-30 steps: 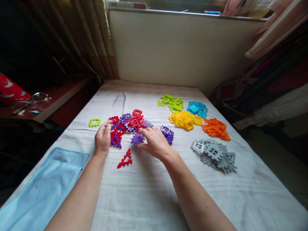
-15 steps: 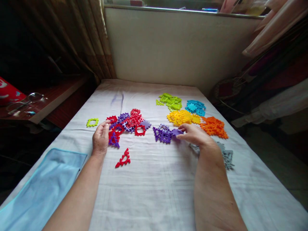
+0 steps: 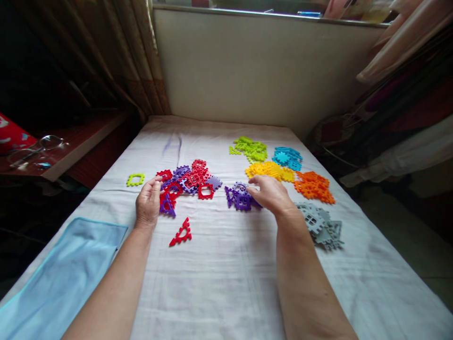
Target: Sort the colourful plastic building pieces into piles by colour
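My left hand (image 3: 148, 203) rests at the left edge of a mixed pile of red and purple interlocking plastic pieces (image 3: 194, 179). Its thumb and fingers are drawn together; whatever they may hold is hidden. Over the right side of a small purple pile of pieces (image 3: 242, 202) hovers my right hand (image 3: 269, 192), thumb and forefinger apart with nothing seen between them. The hand partly covers one purple piece. A red triangular piece (image 3: 181, 233) lies alone in front of the mixed pile.
Beyond and right of my right hand lie piles of lime green (image 3: 250, 148), blue (image 3: 288, 158), yellow (image 3: 271, 171), orange (image 3: 314, 187) and grey pieces (image 3: 322, 226). One lime square frame (image 3: 135, 179) sits left. A blue cloth (image 3: 78, 269) covers the left edge; glasses (image 3: 51, 142) rest on a side shelf.
My right hand has shifted left over the purple pile and let go of the purple piece it pinched. More of the grey pile shows. My left hand has stayed in place.
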Tool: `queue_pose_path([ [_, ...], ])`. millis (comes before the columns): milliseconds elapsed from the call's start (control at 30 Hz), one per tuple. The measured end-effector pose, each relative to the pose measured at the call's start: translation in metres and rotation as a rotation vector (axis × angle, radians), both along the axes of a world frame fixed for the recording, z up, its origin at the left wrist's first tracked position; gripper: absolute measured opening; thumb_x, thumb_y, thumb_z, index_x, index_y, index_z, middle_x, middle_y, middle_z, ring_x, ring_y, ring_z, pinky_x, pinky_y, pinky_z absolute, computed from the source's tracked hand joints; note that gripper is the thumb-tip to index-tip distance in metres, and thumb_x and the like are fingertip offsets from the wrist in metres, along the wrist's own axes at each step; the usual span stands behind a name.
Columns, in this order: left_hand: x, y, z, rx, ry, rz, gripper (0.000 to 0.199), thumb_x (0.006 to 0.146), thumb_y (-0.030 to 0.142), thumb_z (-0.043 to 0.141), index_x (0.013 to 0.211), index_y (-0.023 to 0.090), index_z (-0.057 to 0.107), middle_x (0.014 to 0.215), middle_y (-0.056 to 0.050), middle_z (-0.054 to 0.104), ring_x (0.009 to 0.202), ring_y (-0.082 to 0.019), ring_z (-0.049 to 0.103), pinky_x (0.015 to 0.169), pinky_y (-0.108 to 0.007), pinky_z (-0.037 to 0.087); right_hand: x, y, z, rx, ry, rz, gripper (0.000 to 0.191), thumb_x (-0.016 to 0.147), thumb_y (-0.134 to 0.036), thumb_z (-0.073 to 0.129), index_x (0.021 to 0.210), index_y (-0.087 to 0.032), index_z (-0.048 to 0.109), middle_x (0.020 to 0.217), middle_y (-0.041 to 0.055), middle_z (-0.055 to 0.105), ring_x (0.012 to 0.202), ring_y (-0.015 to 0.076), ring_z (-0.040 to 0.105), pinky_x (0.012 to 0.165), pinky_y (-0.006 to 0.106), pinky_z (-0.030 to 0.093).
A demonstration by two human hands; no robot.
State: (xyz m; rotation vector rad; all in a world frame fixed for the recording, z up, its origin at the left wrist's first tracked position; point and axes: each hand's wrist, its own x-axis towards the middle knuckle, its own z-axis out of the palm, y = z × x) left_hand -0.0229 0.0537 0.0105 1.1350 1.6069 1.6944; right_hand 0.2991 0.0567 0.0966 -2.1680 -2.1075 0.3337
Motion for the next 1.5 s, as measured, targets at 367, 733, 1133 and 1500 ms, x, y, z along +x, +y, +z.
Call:
queue_pose_path([
  [367,0.001,-0.001,0.001,-0.004,0.020,-0.002,0.051,0.079,0.060,0.059,0.107,0.018,0.067,0.114,-0.010,0.070,0.105,-0.022,0.066,0.081,-0.031,0.055,-0.078,0.012,-0.022,0.042,-0.076,0.237,0.039,0.089,-0.030,0.055,0.125,-0.021,0.064,0.131,0.0147,0.063,0.123,0.0300,0.051,0.097,0.043,0.039],
  [733,-0.001,-0.002,0.000,-0.009,0.042,-0.013,0.050,0.081,0.059,0.059,0.109,0.018,0.067,0.117,-0.010,0.069,0.104,-0.021,0.065,0.083,-0.030,0.054,-0.093,0.016,-0.030,0.062,-0.077,0.219,0.032,0.092,-0.038,0.053,0.115,-0.019,0.066,0.118,0.0137,0.068,0.111,0.0284,0.058,0.091,0.040,0.040],
  [1133,0.000,-0.001,0.001,-0.025,0.045,-0.002,0.050,0.079,0.061,0.060,0.105,0.019,0.068,0.109,-0.009,0.070,0.097,-0.019,0.065,0.081,-0.030,0.053,-0.080,0.013,-0.017,0.006,-0.105,0.201,0.033,0.088,-0.034,0.057,0.117,-0.021,0.065,0.119,0.0138,0.068,0.113,0.0296,0.059,0.092,0.041,0.041],
  [1500,-0.001,0.001,-0.002,0.003,0.027,0.000,0.049,0.078,0.059,0.060,0.106,0.019,0.069,0.108,-0.008,0.071,0.093,-0.018,0.065,0.079,-0.028,0.052,0.014,-0.013,-0.004,0.007,-0.152,-0.061,0.039,0.086,-0.028,0.056,0.123,-0.025,0.067,0.124,0.0098,0.068,0.117,0.0272,0.059,0.093,0.035,0.045],
])
